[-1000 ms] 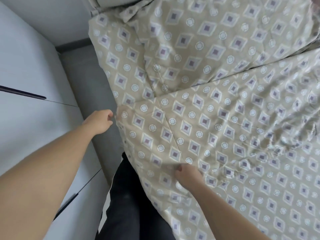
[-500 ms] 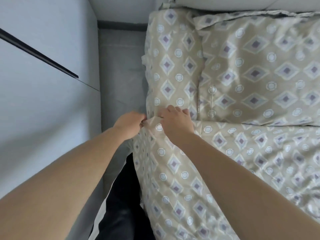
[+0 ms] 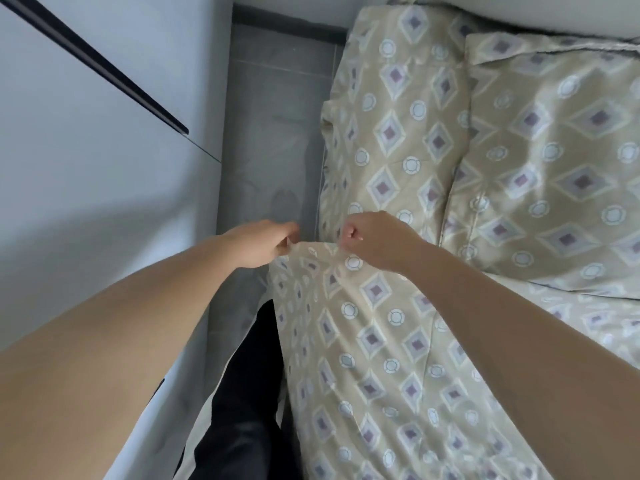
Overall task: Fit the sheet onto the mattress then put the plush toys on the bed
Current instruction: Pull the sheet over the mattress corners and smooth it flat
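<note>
Where the sheet rises to a fold at the left edge of the bed, I have both hands on it. The left hand pinches the fold's left end between thumb and fingers, out over the floor. The right hand is curled in a fist round the same fold, just to the right, with cloth stretched between them. The sheet, beige with diamonds and rings, covers the near part of the bed and hangs down its left side. A pillow in the same pattern lies far right. A white cabinet with a dark handle stands left. Dark trousers show near, against the hanging sheet.
</note>
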Tool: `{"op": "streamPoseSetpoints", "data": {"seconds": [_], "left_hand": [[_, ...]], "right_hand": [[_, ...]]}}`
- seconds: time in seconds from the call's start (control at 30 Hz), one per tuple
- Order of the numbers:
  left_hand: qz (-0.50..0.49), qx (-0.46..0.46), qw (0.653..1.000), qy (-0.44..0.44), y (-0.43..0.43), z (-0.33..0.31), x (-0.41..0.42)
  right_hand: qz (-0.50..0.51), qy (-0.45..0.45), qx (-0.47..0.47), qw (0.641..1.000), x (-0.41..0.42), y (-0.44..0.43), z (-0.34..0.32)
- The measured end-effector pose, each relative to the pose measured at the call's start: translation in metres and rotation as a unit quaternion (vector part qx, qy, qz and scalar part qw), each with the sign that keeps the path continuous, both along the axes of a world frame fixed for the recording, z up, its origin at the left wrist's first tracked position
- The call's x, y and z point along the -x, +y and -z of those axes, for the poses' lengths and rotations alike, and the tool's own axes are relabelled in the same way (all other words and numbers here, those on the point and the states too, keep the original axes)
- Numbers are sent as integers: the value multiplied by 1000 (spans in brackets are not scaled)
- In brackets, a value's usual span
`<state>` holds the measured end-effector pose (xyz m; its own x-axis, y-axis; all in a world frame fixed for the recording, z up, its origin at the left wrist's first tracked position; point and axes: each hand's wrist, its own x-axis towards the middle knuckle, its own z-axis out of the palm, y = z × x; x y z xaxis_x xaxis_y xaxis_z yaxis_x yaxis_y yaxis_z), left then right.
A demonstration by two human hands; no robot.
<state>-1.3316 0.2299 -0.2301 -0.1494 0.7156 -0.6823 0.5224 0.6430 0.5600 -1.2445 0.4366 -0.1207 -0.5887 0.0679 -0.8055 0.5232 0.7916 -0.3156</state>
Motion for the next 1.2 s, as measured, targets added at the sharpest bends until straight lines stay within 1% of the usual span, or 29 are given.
{"op": "streamPoseSetpoints", "data": {"seconds": [0.03,0.1,0.13,0.17,0.2,0.23,0.27,0.3,0.37,0.43,0.5,0.53,0.63,0.7,0.73,0.8,0.87,0.93,0.97,1.07,1.13,1.2], "left_hand": [[18,0,1000,10,-5,3,1],[61,12,994,89,-16,9,5],[59,31,989,135,-22,9,8],[38,51,983,172,-28,10,11],[1,70,979,191,-34,10,15],[-40,80,978,191,-38,10,18],[-73,83,979,170,-41,10,20],[-86,81,984,135,-38,9,20],[-70,48,996,42,-19,-2,10],[-58,-17,998,-7,12,-16,-5],[-37,-64,997,0,42,-23,-19],[-11,-63,998,23,51,-23,-21],[74,-17,991,108,63,-28,-18],[61,2,989,133,63,-38,-14],[31,-4,991,133,62,-47,-14],[-44,-55,988,135,73,-68,-22],[-81,-135,971,181,88,-87,-32],[-58,-192,953,229,114,-97,-48],[-37,-200,951,231,131,-100,-58],[38,-222,953,200,188,-112,-103],[95,-270,937,200,220,-123,-137],[141,-292,927,190,247,-138,-172]], "right_hand": [[-37,-7,6,999,5,-3,0],[-110,-18,-19,994,14,-12,6],[-130,-15,-44,990,16,-16,11],[-137,-6,-76,988,16,-20,15],[-136,5,-108,985,15,-23,16],[-129,18,-132,983,12,-25,16],[-122,32,-147,981,9,-27,16],[-110,42,-151,981,5,-28,16],[-71,49,-134,987,1,-29,14],[-28,47,-100,993,-1,-26,11],[14,52,-64,997,-3,-23,7],[42,65,-41,996,-4,-21,5],[119,111,11,987,-22,-8,-2],[134,111,25,984,-38,3,-5],[138,110,20,984,-47,10,-7],[141,125,-20,982,-72,31,-12],[131,141,-73,979,-100,55,-16],[137,149,-121,972,-135,79,-23],[153,153,-141,966,-154,91,-28],[205,166,-187,946,-220,118,-42],[242,154,-208,935,-261,124,-49],[304,116,-225,918,-301,127,-59]]}}
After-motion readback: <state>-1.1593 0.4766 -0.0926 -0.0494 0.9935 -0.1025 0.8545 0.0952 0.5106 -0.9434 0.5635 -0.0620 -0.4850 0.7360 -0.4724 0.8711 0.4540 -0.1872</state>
